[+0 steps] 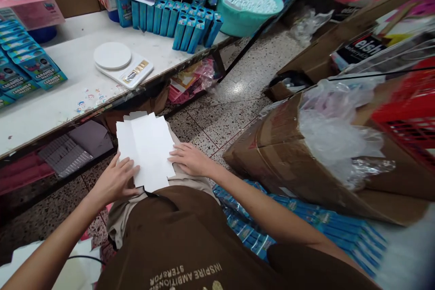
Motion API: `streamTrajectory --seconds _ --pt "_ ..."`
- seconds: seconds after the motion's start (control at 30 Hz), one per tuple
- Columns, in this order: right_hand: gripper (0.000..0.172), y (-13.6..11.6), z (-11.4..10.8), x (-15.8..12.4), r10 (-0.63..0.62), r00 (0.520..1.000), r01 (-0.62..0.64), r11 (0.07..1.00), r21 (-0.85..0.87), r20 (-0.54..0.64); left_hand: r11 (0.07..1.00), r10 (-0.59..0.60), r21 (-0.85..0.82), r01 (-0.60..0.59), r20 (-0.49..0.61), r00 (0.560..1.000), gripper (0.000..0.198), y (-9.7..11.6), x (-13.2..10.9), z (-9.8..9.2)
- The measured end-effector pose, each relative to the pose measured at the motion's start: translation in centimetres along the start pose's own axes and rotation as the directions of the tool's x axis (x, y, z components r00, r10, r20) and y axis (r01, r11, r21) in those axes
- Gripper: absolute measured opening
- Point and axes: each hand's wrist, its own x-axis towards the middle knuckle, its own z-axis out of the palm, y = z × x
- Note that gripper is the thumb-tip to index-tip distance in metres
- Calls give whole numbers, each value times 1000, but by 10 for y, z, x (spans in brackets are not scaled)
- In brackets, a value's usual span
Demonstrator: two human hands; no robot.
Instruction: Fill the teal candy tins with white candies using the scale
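A stack of white flat carton blanks (151,149) with notched edges lies on my lap. My left hand (117,179) rests at the lower left edge, its fingers spread over the card and its thumb apart. On the right edge lies my right hand (190,159), fingers stretched out flat against the top sheet. Neither hand is closed around anything. Beyond the lap, a white kitchen scale (124,64) stands on the white table (76,50), with small stickers (91,99) scattered near its front edge.
Blue candy boxes (37,65) are stacked at left; several narrow ones (186,31) stand upright near a turquoise tub (249,18) of pale sweets. At right are a large cardboard box (268,158) holding clear plastic and a red basket (408,113). Blue packaging (316,217) lies beside my right arm.
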Motion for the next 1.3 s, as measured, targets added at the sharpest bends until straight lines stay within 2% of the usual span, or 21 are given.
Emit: streamTrajectory --seconds 0.17,0.33,0.5,0.6,0.67,0.73,0.8,0.83,0.9,1.0,1.07,1.17,1.3 --pt "31 5 6 2 -66 998 67 997 -39 26 999 -32 41 32 17 999 48 9 3 3" --pt "26 14 8 7 -154 988 154 988 -2 29 998 29 63 -28 -13 999 36 6 6 1" --pt "25 16 -4 10 -142 989 144 987 68 -37 998 58 -15 -59 -72 996 31 -4 3 -4" --pt "27 9 -9 12 -99 985 122 979 166 -141 989 14 -141 -39 -176 984 30 -8 0 -5" --pt "29 3 -10 13 -24 971 82 968 237 -236 974 -98 -226 33 -285 954 32 -5 -2 -4" --pt "33 -4 -9 16 84 940 16 957 290 -330 950 -253 -268 159 -366 896 36 3 0 -5" --pt "34 -8 -5 20 153 900 -22 951 309 -407 941 -333 -212 266 -425 842 37 12 7 -6" --pt "33 -9 -2 23 149 887 -14 954 298 -437 946 -323 -146 288 -450 833 36 16 12 -6" --pt "29 -8 5 29 53 886 58 973 222 -461 967 -211 25 254 -477 853 33 22 25 -2" --pt "24 -5 18 38 -153 903 188 981 48 -402 964 -7 232 128 -461 887 28 26 43 13" --pt "25 -4 28 41 -206 915 211 977 -24 -347 946 59 311 97 -457 887 21 26 50 24" --pt "22 -4 37 44 -128 933 127 992 -23 -337 934 61 341 107 -447 892 19 24 50 32" --pt "20 -5 36 47 16 929 29 993 115 -371 951 98 310 23 -371 923 20 18 40 23"
